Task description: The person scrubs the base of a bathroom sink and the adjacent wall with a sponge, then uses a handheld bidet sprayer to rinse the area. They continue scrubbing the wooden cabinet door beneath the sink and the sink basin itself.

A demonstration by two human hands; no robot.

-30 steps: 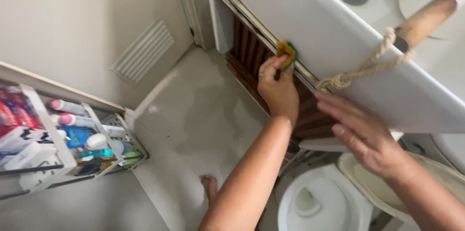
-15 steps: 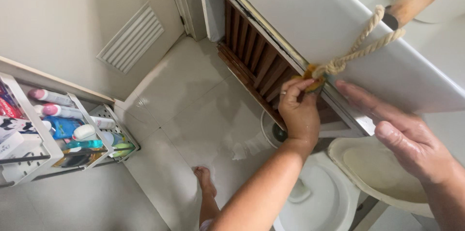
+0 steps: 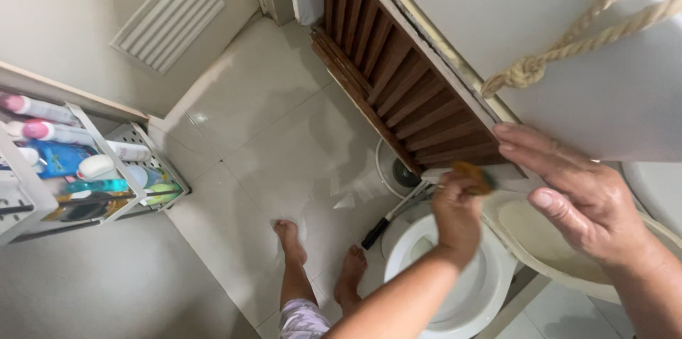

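White rack (image 3: 106,147) at left holds bottles (image 3: 42,129) and tubes on its shelves. Toilet bowl (image 3: 455,289) stands open, lid up. Sponge (image 3: 472,177), yellow, lies roughly level with its long axis along the lower edge of the slatted cabinet (image 3: 412,97). Left hand (image 3: 456,214) pinches it from below. Right hand (image 3: 579,193) is open and flat on the sink front (image 3: 554,119), just beside the sponge.

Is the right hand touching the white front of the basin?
Touching. In the head view the right hand lies flat, fingers pressed against the lower edge of the white basin front, with no gap visible.
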